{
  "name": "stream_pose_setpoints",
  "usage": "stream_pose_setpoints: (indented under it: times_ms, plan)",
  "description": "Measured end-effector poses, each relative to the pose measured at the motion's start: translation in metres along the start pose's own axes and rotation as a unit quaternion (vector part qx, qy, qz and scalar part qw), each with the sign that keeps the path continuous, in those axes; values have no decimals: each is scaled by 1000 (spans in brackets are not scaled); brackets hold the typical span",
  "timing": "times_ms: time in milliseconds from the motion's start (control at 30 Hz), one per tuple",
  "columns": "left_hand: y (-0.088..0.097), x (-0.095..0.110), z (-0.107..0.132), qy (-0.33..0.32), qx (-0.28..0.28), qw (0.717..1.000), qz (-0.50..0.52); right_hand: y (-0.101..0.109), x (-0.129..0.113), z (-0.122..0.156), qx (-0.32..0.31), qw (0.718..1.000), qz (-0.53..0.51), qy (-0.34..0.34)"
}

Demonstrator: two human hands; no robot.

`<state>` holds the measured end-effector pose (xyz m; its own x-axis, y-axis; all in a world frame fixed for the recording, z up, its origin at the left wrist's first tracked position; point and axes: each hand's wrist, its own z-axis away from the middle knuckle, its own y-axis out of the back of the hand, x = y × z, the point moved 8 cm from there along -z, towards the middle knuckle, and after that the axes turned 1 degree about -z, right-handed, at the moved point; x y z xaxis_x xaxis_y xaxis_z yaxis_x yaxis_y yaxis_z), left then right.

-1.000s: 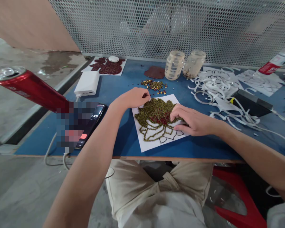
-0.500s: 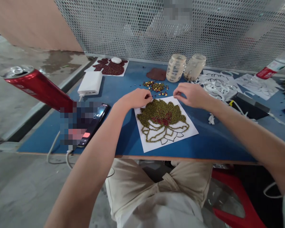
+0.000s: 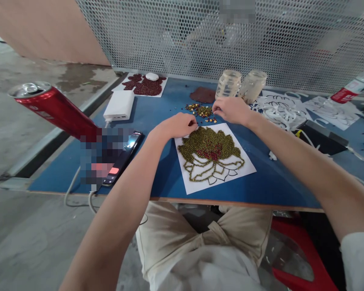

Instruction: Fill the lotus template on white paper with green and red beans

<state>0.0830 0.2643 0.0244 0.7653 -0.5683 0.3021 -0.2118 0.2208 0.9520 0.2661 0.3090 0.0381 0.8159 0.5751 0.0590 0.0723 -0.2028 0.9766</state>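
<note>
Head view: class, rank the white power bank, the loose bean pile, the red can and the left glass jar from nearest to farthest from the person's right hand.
1. loose bean pile, at the fingertips of the right hand.
2. left glass jar, just behind the hand.
3. white power bank, well to the left.
4. red can, farthest left.

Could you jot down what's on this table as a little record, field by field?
Left hand: rests on top left corner of the sheet
Right hand: fingertips at the loose bean pile beyond the sheet
Sheet: flower picture in green beans, red at centre, lower petals only outlined
Nearby: two jars, phone, power bank, red can, paper scraps
Surface: blue table
</note>
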Motion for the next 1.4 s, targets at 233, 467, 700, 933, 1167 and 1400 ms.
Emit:
stream_pose_setpoints:
  times_ms: [233, 467, 700, 933, 1167, 1400]
  plan:
    - [-1, -1, 0, -1, 0, 1000, 3, -13, 0, -13, -50, 998, 32, 2]
    - [-1, -1, -1, 1, 1, 1000, -4, -7, -5, -7, -42, 999, 26, 9]
    - [-1, 2, 0, 12, -6, 1000, -9, 56, -60, 69, 15, 982, -176, 73]
    - [0, 1, 2, 25, -10, 1000, 15, 40, -128, 147, -32, 959, -147, 239]
    - [0, 0, 3, 29, -10, 999, 16, 32, -133, 155, -24, 958, -124, 259]
    - [1, 1, 2, 26, -13, 1000, 3, 34, -135, 156, -15, 961, -121, 249]
